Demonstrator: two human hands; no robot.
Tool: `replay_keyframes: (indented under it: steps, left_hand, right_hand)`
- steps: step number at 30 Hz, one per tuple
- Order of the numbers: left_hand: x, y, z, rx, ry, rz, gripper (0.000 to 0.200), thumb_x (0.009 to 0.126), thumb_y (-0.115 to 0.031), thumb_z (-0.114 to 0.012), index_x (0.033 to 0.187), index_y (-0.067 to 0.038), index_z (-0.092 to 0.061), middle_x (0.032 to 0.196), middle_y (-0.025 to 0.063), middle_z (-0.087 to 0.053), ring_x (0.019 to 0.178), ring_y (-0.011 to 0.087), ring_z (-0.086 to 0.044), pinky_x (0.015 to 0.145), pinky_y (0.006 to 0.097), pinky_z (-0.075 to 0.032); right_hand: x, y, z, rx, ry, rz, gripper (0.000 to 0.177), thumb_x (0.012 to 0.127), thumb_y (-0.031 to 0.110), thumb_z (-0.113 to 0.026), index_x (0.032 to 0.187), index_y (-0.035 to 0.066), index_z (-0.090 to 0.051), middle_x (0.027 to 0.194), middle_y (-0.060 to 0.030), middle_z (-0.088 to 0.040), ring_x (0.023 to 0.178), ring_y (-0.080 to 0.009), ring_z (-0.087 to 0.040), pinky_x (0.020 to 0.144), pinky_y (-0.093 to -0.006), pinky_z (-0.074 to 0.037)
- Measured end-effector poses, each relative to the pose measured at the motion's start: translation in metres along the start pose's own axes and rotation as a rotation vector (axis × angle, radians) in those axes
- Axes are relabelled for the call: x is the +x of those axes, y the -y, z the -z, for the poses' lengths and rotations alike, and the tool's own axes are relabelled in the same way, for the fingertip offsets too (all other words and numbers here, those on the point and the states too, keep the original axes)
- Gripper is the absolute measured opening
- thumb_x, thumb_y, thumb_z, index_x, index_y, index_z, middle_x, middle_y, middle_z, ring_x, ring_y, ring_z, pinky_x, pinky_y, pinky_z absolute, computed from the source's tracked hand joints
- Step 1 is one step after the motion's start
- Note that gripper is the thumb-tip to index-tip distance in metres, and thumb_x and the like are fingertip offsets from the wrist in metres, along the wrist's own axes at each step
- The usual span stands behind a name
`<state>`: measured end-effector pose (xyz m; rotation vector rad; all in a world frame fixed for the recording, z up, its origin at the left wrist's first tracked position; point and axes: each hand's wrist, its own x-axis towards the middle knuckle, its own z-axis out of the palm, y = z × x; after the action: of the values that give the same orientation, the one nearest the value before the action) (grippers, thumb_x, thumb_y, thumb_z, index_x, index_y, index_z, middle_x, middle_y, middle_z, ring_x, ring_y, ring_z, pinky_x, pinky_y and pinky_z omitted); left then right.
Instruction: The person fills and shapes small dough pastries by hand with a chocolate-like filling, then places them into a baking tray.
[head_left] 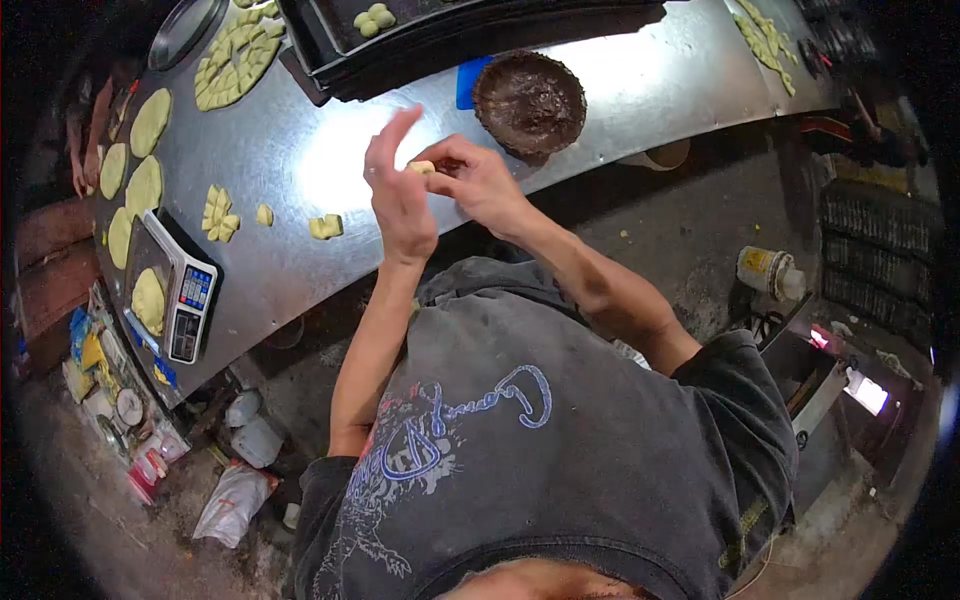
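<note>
My right hand pinches a small pale yellow piece of dough above the metal table's front part. My left hand is right beside it with the fingers stretched up and apart, slightly blurred; its thumb side is against or very near the dough. To the right of my hands is a round bowl of dark brown paste. Left of them on the table lie a small cluster of cut dough, a single dough piece and a larger cluster.
A digital scale stands at the table's left end, near flat dough rounds and a cut dough round. Stacked black trays occupy the far side. More dough strips lie far right. Another person's hand is at far left.
</note>
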<state>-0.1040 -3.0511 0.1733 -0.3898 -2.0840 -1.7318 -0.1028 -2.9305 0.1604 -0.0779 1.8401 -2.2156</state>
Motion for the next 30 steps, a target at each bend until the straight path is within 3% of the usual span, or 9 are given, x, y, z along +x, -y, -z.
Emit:
replay_keyframes:
  steps: [3,10,12,15,18,21,24,25,30]
  left_hand:
    - [-0.001,-0.002,-0.008,0.334,0.121,-0.338,0.055,0.107,-0.048,-0.031,0.120,-0.004,-0.062,0.116,0.0064,-0.071,0.118,0.0241,-0.061,0.109,0.0475,-0.037]
    - [-0.031,0.039,-0.070,-0.021,0.244,-0.083,0.056,0.091,-0.054,-0.063,0.121,-0.007,-0.062,0.123,0.0098,-0.068,0.115,0.0288,-0.061,0.102,0.0420,-0.045]
    - [-0.029,0.053,-0.090,0.110,0.278,-0.228,0.074,0.090,-0.057,-0.064,0.140,-0.005,-0.046,0.143,0.0172,-0.052,0.132,0.0338,-0.047,0.110,0.0440,-0.035]
    - [-0.059,0.078,-0.111,0.282,0.222,0.048,0.093,0.095,-0.070,-0.042,0.155,-0.003,-0.019,0.160,0.0217,-0.021,0.142,0.0337,-0.032,0.112,0.0429,-0.031]
    - [-0.084,0.116,-0.122,-0.591,0.048,1.080,0.097,0.097,-0.074,-0.031,0.156,0.001,-0.012,0.155,0.0191,-0.031,0.138,0.0296,-0.038,0.110,0.0399,-0.033]
    - [-0.067,0.099,-0.127,-0.726,-0.049,1.195,0.105,0.093,-0.080,-0.020,0.157,0.002,-0.007,0.141,0.0163,-0.047,0.123,0.0260,-0.050,0.101,0.0377,-0.041]
    - [-0.069,0.111,-0.131,-0.844,-0.131,1.245,0.101,0.094,-0.078,-0.019,0.156,0.001,-0.011,0.141,0.0160,-0.049,0.120,0.0260,-0.053,0.095,0.0375,-0.044]
    - [-0.068,0.113,-0.129,-0.883,-0.145,1.267,0.099,0.095,-0.077,-0.018,0.155,0.001,-0.014,0.143,0.0161,-0.048,0.120,0.0261,-0.053,0.093,0.0373,-0.044]
    - [-0.056,0.104,-0.125,-0.989,-0.110,1.310,0.083,0.103,-0.064,-0.023,0.154,0.001,-0.017,0.146,0.0165,-0.047,0.122,0.0239,-0.051,0.100,0.0371,-0.041]
  right_hand:
    - [-0.019,0.002,0.013,0.443,0.116,-0.217,0.026,0.092,0.015,-0.071,0.114,0.003,-0.064,0.111,-0.0045,-0.064,0.106,-0.0151,-0.062,0.086,-0.0304,-0.052]
    - [-0.033,-0.013,0.071,0.932,0.038,-0.461,0.026,0.097,0.020,-0.065,0.120,0.008,-0.059,0.110,-0.0021,-0.064,0.101,-0.0133,-0.062,0.090,-0.0304,-0.050]
    - [-0.021,-0.016,0.099,0.660,-0.008,-0.424,0.021,0.098,0.023,-0.062,0.113,0.008,-0.062,0.103,-0.0022,-0.065,0.093,-0.0122,-0.063,0.082,-0.0291,-0.052]
    - [0.015,-0.026,0.154,0.109,0.084,-0.315,0.019,0.099,0.023,-0.061,0.110,0.007,-0.062,0.096,-0.0021,-0.066,0.089,-0.0113,-0.063,0.076,-0.0277,-0.051]
    - [0.039,-0.036,0.169,-0.708,0.034,-0.110,0.022,0.102,0.025,-0.052,0.104,0.005,-0.059,0.094,-0.0127,-0.070,0.089,-0.0243,-0.068,0.074,-0.0360,-0.053]
    - [0.049,-0.076,0.163,-1.154,0.090,-0.097,0.030,0.102,0.028,-0.043,0.108,0.002,-0.057,0.094,-0.0273,-0.068,0.092,-0.0483,-0.065,0.078,-0.0538,-0.051]
    - [0.057,-0.107,0.159,-1.311,0.105,0.142,0.029,0.100,0.028,-0.045,0.109,0.003,-0.057,0.091,-0.0295,-0.067,0.085,-0.0508,-0.065,0.077,-0.0540,-0.051]
    - [0.062,-0.098,0.155,-1.087,-0.060,-0.132,0.031,0.100,0.031,-0.047,0.106,0.003,-0.060,0.089,-0.0258,-0.067,0.081,-0.0424,-0.068,0.075,-0.0514,-0.053]
    - [0.079,-0.085,0.183,-0.490,-0.117,-0.348,0.036,0.102,0.036,-0.052,0.104,0.001,-0.062,0.083,-0.0071,-0.064,0.077,-0.0149,-0.061,0.067,-0.0299,-0.049]
